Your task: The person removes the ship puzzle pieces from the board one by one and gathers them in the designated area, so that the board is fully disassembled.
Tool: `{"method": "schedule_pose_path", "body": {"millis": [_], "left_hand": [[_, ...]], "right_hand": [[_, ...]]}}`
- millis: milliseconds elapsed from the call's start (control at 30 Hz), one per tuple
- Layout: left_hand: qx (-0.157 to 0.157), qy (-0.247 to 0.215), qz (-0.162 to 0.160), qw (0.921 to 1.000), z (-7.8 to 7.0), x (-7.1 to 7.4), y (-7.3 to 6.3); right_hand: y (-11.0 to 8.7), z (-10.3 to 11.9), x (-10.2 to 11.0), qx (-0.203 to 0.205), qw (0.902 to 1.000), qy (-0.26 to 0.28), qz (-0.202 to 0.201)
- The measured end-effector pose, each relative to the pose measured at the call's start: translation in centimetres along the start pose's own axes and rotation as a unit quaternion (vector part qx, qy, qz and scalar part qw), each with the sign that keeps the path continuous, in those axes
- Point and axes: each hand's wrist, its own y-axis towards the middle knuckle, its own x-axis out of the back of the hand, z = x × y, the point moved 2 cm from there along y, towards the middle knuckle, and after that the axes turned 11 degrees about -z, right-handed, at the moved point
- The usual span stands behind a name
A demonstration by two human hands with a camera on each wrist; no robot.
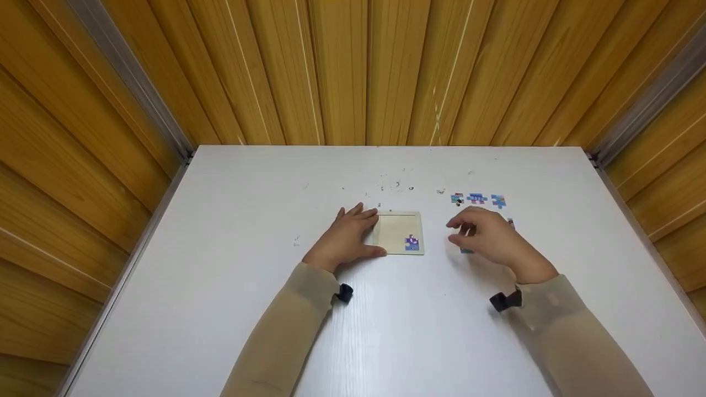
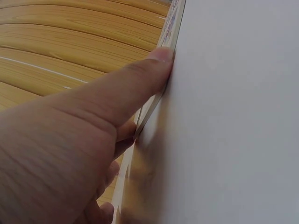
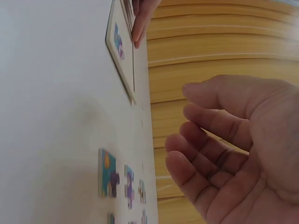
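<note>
A shallow, pale puzzle tray (image 1: 392, 227) lies flat on the white table. My left hand (image 1: 347, 234) grips it from the left, thumb at the near edge and fingers toward the far edge. One purple-and-blue jigsaw piece (image 1: 412, 242) sits in the tray's near right corner. To the right, my right hand (image 1: 485, 234) hovers over loose jigsaw pieces with its fingers loosely bent and nothing between them. An orange-and-teal piece (image 3: 107, 172) stands out below that hand in the right wrist view. In the head view the hand partly hides the nearer pieces.
Behind my right hand, a row holds a jigsaw piece with a dark figure (image 1: 457, 199), a blue-and-purple piece (image 1: 477, 198) and a blue piece (image 1: 498, 200). Dark scuff marks (image 1: 398, 184) spot the table (image 1: 248, 220) beyond the tray. Wood-look panels (image 1: 342, 71) enclose it.
</note>
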Motion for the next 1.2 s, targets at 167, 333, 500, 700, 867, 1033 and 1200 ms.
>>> {"method": "schedule_pose_path", "body": {"millis": [167,333,500,700,867,1033,1200], "left_hand": [[0.0,0.002,0.003,1.0,0.0,0.0,0.0],[0.0,0.003,0.0,1.0,0.0,0.0,0.0],[0.006,0.001,0.002,1.0,0.0,-0.1,0.0],[0.003,0.003,0.001,1.0,0.0,-0.1,0.2],[0.003,0.001,0.0,1.0,0.1,0.0,0.2],[-0.002,0.002,-0.002,1.0,0.1,0.0,0.2],[0.001,0.001,0.002,1.0,0.0,-0.1,0.2]], "right_hand": [[0.9,2.4,-0.5,-0.003,0.9998,0.013,-0.015],[1.6,4.1,-1.0,-0.022,0.9979,0.046,-0.039],[1.9,4.7,-1.9,-0.04,0.996,0.067,-0.043],[2.0,4.4,-3.0,-0.047,0.996,0.069,-0.033],[2.3,4.1,-3.9,-0.037,0.9957,0.08,-0.026],[2.4,3.8,-4.8,-0.041,0.9961,0.076,-0.015],[2.3,3.4,-5.5,-0.056,0.9959,0.072,0.003]]}}
